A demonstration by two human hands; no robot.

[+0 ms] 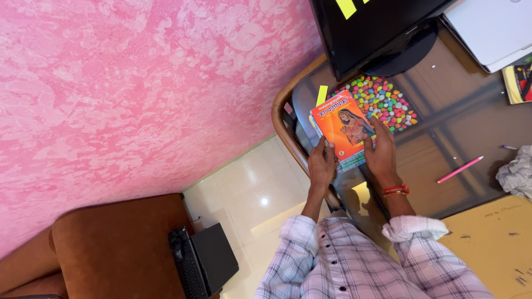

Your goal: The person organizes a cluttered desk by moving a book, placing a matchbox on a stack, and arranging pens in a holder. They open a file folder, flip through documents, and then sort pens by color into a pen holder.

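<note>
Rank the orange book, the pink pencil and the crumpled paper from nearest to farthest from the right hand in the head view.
1. Orange book: held under the right hand, at the desk's edge.
2. Pink pencil: on the glass, to that hand's right.
3. Crumpled paper: at the picture's right edge.

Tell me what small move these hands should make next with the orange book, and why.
Probably slide the stack inward: the orange book, held by the left hand and right hand, lies atop other books close to the glass table's wooden rim.

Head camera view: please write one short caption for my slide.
Both hands, left hand and right hand, hold an orange book over a glass desk.
</note>
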